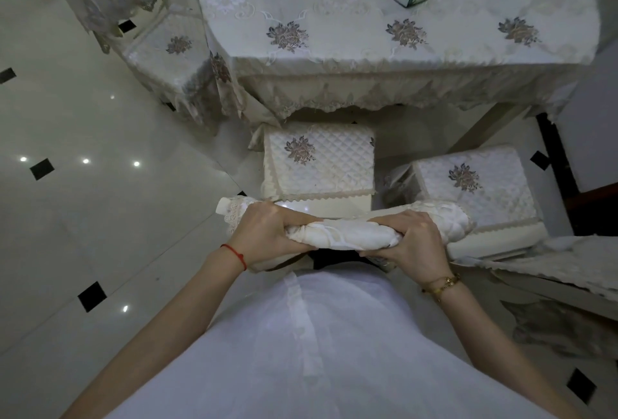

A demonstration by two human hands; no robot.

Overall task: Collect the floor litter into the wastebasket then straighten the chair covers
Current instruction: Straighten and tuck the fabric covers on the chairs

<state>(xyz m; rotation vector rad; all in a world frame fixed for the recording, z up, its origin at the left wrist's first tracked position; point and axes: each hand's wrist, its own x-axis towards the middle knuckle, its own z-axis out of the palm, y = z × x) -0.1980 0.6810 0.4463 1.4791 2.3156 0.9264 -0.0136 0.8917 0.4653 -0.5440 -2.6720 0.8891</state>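
Fabric bunches at frame centre because both hands clutch the chair cover (344,234) along the chair's top edge, likely to tug it square. The left hand (264,234) and right hand (411,244) are closed knuckles-up on it, arms reaching forward from the lower frame. No wastebasket or litter shows.

Both arms reach toward 12 o'clock; left hand (267,234) and right hand (406,239) are clenched, knuckles up, side by side.

Cream lace-trimmed chair cover (344,233) bunched along the chair back's top.
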